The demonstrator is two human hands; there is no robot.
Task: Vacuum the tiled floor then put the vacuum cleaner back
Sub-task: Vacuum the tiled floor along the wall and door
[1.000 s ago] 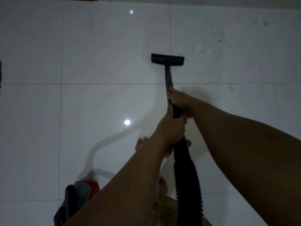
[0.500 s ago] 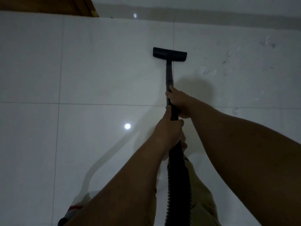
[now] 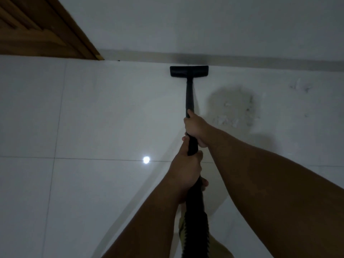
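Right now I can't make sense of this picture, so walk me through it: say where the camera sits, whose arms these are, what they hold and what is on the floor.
There is no machine here, only a person. The camera is worn on the person's head and looks forward and down, so the two bare arms reaching in from the bottom are their own. The right hand grips the black vacuum tube higher up, and the left hand grips it lower, where the ribbed hose joins. At the far end the flat nozzle sits on the white tiled floor, close to the foot of the wall. To the right of the tube lie pale scraps of dirt, not yet picked up. A wooden door shows at the top left. The bright spot is a lamp's reflection in the tiles.
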